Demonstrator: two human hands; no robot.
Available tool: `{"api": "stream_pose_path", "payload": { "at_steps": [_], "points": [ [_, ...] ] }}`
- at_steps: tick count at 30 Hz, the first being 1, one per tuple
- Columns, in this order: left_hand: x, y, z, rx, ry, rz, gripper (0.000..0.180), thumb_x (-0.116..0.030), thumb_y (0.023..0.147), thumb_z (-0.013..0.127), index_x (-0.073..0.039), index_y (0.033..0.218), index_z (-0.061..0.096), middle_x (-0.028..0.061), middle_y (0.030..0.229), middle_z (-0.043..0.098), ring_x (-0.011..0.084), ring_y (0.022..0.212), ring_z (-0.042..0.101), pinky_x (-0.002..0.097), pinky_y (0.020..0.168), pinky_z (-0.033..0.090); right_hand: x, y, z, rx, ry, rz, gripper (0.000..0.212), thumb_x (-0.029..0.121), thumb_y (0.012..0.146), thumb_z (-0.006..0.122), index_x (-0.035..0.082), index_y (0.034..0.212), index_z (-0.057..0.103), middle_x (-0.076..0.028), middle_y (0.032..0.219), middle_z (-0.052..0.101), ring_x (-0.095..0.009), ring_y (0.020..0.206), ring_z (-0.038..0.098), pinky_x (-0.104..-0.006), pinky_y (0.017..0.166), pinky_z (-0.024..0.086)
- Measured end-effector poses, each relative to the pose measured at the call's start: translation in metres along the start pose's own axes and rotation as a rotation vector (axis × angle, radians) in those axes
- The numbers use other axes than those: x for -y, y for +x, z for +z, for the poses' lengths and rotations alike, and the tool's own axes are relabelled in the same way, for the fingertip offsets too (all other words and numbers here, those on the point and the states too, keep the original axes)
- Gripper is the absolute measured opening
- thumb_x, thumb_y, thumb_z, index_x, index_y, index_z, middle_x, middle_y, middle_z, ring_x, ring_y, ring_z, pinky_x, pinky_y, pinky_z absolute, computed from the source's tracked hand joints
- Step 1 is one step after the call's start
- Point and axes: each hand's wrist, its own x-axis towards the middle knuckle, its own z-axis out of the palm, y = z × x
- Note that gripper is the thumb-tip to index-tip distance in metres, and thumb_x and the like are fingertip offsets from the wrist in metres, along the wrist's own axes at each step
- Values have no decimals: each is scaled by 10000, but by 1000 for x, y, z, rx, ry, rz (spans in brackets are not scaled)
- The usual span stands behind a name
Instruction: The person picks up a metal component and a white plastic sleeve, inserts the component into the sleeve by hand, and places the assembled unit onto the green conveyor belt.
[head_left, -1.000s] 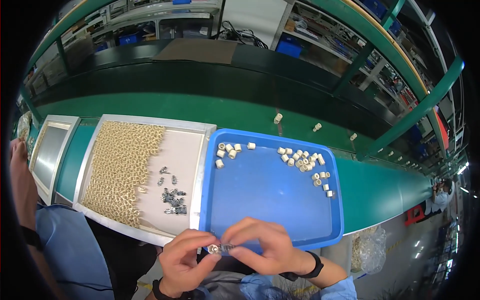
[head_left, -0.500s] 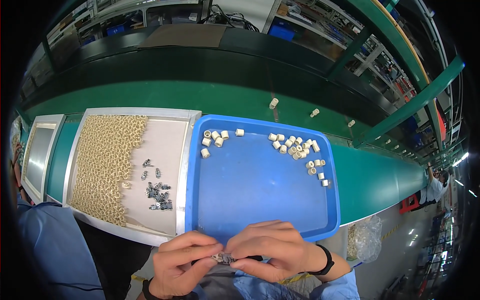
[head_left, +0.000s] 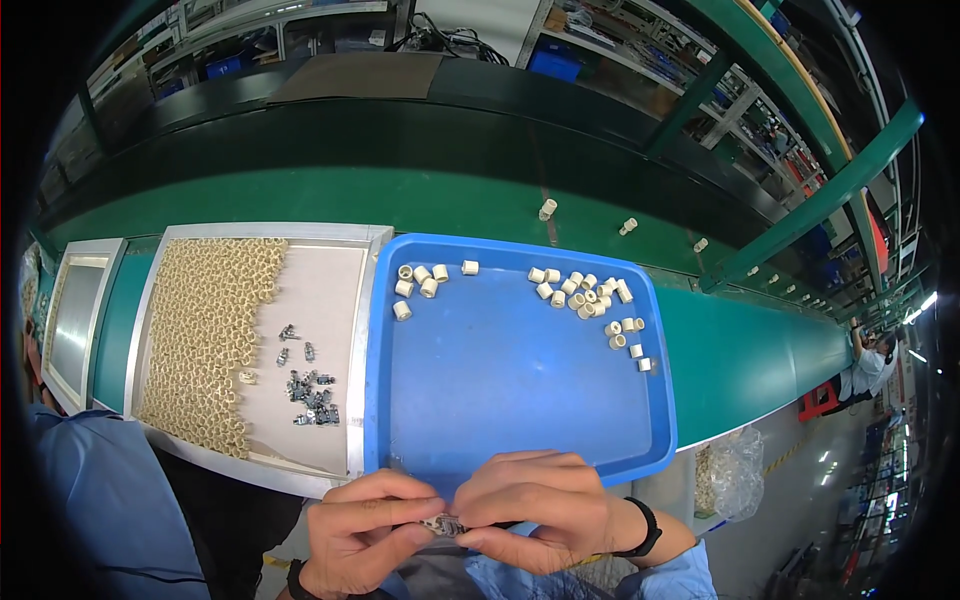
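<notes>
In front of the blue tray (head_left: pixel 520 420), near the lower edge, my two hands meet fingertip to fingertip. My left hand (head_left: pixel 362 530) pinches one side of a small cream-and-grey metal part (head_left: pixel 443 524) between thumb and fingers. The other side is gripped by my right hand (head_left: pixel 545 508), its thumb below and its fingers curled over the top. Fingertips cover much of the part, so its exact shape is hidden. Short cream cylindrical sleeves (head_left: pixel 590 295) lie in the tray, mostly along its far side. Left of it, small grey metal fittings (head_left: pixel 314 398) lie loosely piled.
A silver-framed panel (head_left: pixel 356 330) holds the fittings beside densely packed cream pieces (head_left: pixel 205 340). Several cream parts (head_left: pixel 547 209) stand along the green bench (head_left: pixel 450 200). A green post (head_left: pixel 830 195) slants at the right. Another person (head_left: pixel 105 490) is at the left; one (head_left: pixel 868 365) sits far right.
The whole view has shifted slightly, with the tray and panel a little further left. Both hands keep their pinch on the small part, with only slight finger movement.
</notes>
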Motion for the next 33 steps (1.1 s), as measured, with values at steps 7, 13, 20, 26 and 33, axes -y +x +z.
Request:
{"api": "stream_pose_path", "payload": {
  "at_steps": [7,13,20,26,33],
  "points": [
    [11,-3,-3,27,-172,-15,258,17,911,814,34,1169,795,216,1056,745,248,943,717,336,838,581,4,3,-3,61,-74,-30,172,13,876,848,-50,987,733,-170,960,746,-306,761,745,-391,695,625],
    [26,-3,2,-9,-334,15,243,-28,924,834,35,1156,798,228,1028,739,247,911,710,330,801,574,1,-5,1,34,-204,-96,171,7,852,862,-43,965,744,-168,986,738,-309,760,740,-391,683,626],
    [33,-6,10,-45,-386,47,223,-34,925,836,31,1135,799,224,1008,733,240,894,706,332,783,576,-2,-10,-5,14,-43,-41,164,10,868,857,-49,969,742,-174,949,747,-303,740,744,-384,672,632],
    [34,-3,6,-6,-393,19,219,-31,922,838,26,1129,800,220,1020,733,240,893,708,335,782,579,0,-7,-7,12,-59,-19,151,9,881,850,-46,963,736,-183,921,751,-302,729,749,-377,667,634],
    [31,-2,7,3,-318,20,236,-28,911,845,18,1139,806,213,1018,733,246,885,709,332,770,578,-2,-9,-7,19,-70,-24,149,14,865,862,-38,946,747,-161,937,746,-289,716,737,-369,652,627]
  ]
}}
